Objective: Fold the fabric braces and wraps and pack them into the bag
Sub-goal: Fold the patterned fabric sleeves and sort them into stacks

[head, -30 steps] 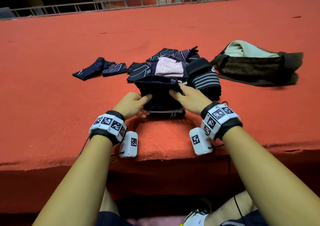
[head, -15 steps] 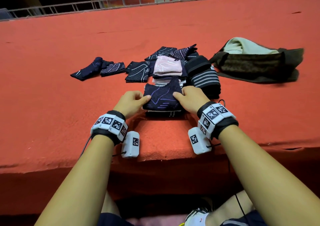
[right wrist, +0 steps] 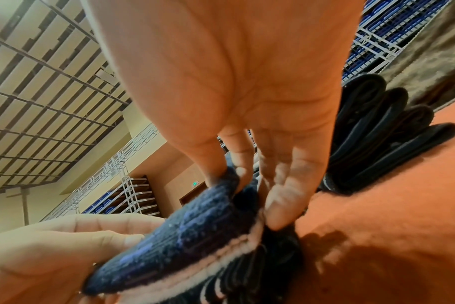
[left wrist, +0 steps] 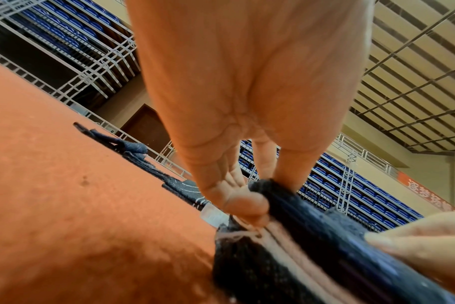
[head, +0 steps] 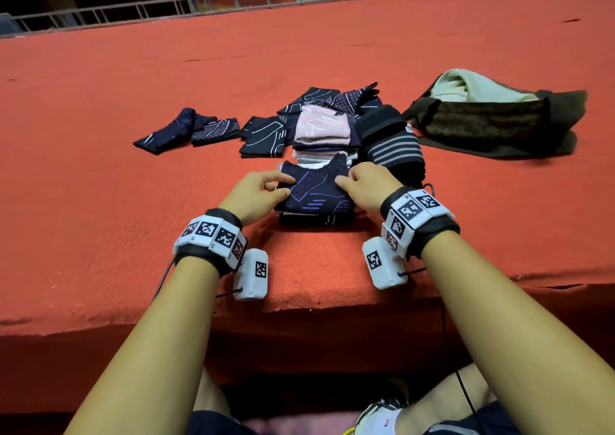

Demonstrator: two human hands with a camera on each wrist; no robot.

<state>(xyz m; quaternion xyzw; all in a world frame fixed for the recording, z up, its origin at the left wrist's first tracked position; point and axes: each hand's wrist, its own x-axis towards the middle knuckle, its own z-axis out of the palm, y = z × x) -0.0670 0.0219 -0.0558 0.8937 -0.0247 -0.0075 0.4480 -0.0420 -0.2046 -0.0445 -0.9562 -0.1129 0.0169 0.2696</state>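
Observation:
A folded navy brace (head: 314, 190) with purple lines lies on top of a small stack near the table's front edge. My left hand (head: 288, 187) pinches its left edge between thumb and fingers, which the left wrist view shows on the dark fabric (left wrist: 312, 207). My right hand (head: 342, 181) pinches the right edge, and the right wrist view shows that edge of the navy brace (right wrist: 195, 232) between thumb and fingers. The dark brown bag (head: 492, 125) lies open at the right with cream fabric (head: 466, 85) in it.
Behind the stack are folded pink pieces (head: 322, 125), black grey-striped wraps (head: 392, 141) and several unfolded navy braces (head: 186, 131) to the left and back. The orange table (head: 100, 218) has a front edge just under my wrists. A railing runs along the far side.
The navy brace, held raised and doubled over a second ago, now lies flat on the stack. Both hands have stayed at its sides, sliding slightly towards its far corners.

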